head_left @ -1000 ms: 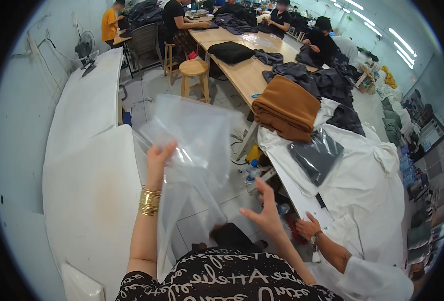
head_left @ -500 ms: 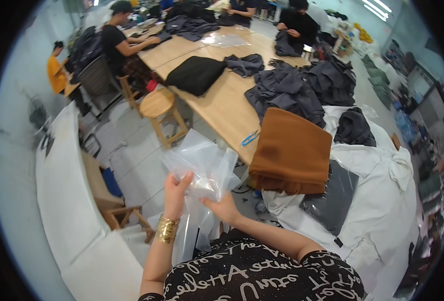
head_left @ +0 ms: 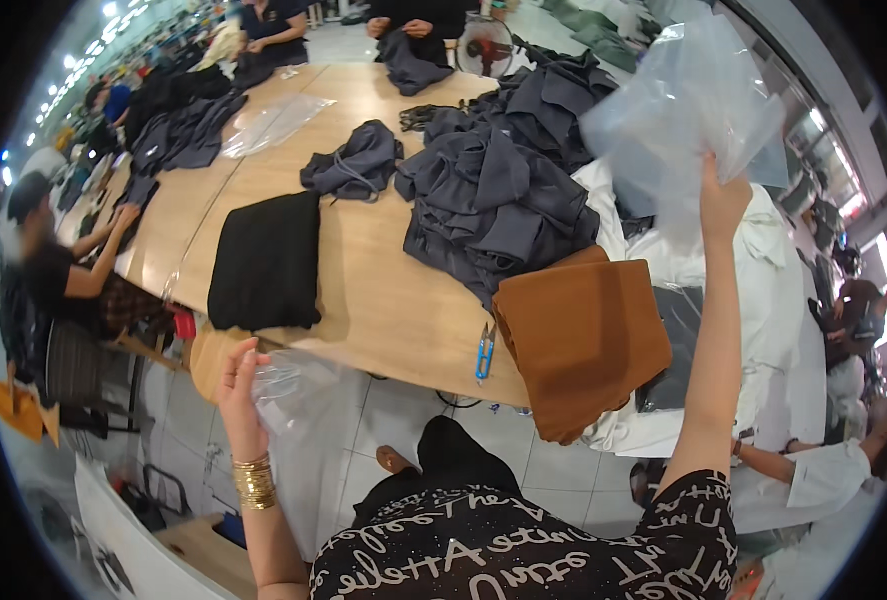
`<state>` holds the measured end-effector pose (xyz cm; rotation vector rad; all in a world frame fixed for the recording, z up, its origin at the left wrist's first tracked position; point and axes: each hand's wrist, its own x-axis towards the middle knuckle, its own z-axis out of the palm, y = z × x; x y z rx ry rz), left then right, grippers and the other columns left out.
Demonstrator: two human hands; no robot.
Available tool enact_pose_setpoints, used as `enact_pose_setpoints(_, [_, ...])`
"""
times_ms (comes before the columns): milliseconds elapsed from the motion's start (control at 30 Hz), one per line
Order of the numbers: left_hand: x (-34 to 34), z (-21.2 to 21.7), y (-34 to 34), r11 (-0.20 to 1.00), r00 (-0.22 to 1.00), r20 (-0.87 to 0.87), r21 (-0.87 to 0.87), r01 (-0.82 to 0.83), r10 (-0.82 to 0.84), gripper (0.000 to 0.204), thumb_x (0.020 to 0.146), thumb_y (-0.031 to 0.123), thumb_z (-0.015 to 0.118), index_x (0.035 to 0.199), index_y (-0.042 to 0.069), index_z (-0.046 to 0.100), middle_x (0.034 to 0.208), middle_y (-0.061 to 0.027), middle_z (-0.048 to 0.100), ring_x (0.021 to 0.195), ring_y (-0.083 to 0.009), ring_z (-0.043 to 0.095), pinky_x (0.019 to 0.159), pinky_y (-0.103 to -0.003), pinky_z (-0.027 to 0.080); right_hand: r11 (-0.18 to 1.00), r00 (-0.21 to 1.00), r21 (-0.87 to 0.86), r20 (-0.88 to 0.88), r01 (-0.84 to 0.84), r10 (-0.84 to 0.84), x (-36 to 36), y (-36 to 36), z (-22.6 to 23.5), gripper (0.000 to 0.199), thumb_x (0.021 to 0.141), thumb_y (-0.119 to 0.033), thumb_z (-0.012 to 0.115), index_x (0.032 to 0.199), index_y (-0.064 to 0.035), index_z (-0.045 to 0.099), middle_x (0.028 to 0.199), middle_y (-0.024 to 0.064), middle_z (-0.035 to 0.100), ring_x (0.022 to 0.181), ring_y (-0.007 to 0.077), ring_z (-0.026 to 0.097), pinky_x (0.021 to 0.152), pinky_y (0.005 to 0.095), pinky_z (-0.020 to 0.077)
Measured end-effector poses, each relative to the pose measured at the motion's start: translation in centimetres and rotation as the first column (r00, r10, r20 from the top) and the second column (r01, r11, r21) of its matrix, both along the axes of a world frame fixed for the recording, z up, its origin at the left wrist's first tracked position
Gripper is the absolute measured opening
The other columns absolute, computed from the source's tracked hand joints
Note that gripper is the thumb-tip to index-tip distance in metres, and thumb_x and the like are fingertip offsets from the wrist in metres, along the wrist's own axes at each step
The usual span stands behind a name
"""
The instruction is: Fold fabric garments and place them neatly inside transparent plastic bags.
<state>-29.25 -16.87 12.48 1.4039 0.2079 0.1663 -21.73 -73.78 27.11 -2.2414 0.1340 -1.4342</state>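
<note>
My left hand (head_left: 241,385), with a stack of gold bangles on its wrist, pinches a clear plastic bag (head_left: 298,388) that hangs down beside the table edge. Out to the far right, my raised right hand (head_left: 725,200) grips a loose bunch of clear plastic bags (head_left: 698,120). Just beyond my left hand a folded black garment (head_left: 266,262) lies on the table. Nearer my right arm, a folded brown cloth stack (head_left: 583,335) sits at the table's corner. Small blue thread snips (head_left: 485,355) lie to the left of it.
Dark grey garments are heaped on the wooden table (head_left: 373,290), one large pile (head_left: 493,200) at its right side. White sacking (head_left: 768,290) and a bagged dark item (head_left: 675,385) lie at the right. A round stool (head_left: 208,365) stands at the left. Several people work around the table.
My hands were together over the bags and are now wide apart. The left keeps one bag; the right has carried the bunch up and right. My view has turned rightward.
</note>
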Motion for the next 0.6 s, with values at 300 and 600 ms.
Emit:
enact_pose_setpoints(300, [13.3,3.4,3.7,0.992,0.994,0.080,-0.101,-0.071,0.079,0.022,0.092,0.013,0.053,0.112,0.003,0.057,0.086,-0.0010,0.060,0.081,-0.0080,0.055,0.074,-0.021,0.044,0.900,0.375,-0.413,-0.820,0.136,-0.433,4.5,-17.8,-24.6,0.073,0.073,-0.001,0.055,0.139,-0.0240,0.035,0.117,0.0193,0.055,0.104,0.0366,0.056,0.086,0.0440,0.0471])
enact_pose_setpoints(600, [19.4,5.1,6.0,0.989,0.986,0.073,-0.016,-0.150,0.151,0.023,0.093,0.014,0.050,0.114,0.006,0.055,0.088,-0.0016,0.060,0.078,-0.0095,0.058,0.067,-0.027,0.053,0.994,-0.293,-0.044,-0.956,0.100,-0.013,10.3,-16.8,-24.5,0.055,0.056,-0.010,0.080,0.109,-0.0141,0.065,0.109,0.0117,0.064,0.098,0.0281,0.062,0.082,0.0375,0.0496])
